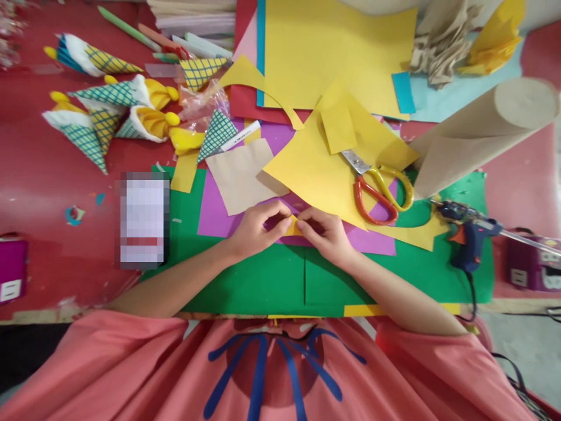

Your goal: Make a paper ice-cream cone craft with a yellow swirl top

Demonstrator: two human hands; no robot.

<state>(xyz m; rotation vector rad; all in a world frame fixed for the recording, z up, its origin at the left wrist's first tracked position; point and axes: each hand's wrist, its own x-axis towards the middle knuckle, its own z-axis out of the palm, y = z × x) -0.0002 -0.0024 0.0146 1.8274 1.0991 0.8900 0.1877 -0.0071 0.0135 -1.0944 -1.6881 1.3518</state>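
Observation:
Between my two hands is a small piece of yellow paper [293, 227], pinched at its sides by thumbs and fingers. My left hand [262, 230] closes on its left edge, and my right hand [326, 234] grips the right edge. Most of the piece is hidden by the fingertips. Beneath the hands lie purple paper [219, 202] and a green sheet [258, 283]. Just beyond them rests a large yellow sheet [307, 158], with scissors [379, 193] that have red and yellow handles lying on it. A beige paper piece [245, 175] is near my left hand.
A blue glue gun [471, 240] lies at the right with its cable hanging over the table edge. A brown paper roll [477, 128] stands behind it. Several small checkered paper cones [103, 120] sit at the far left, above a blurred rectangular object [144, 219].

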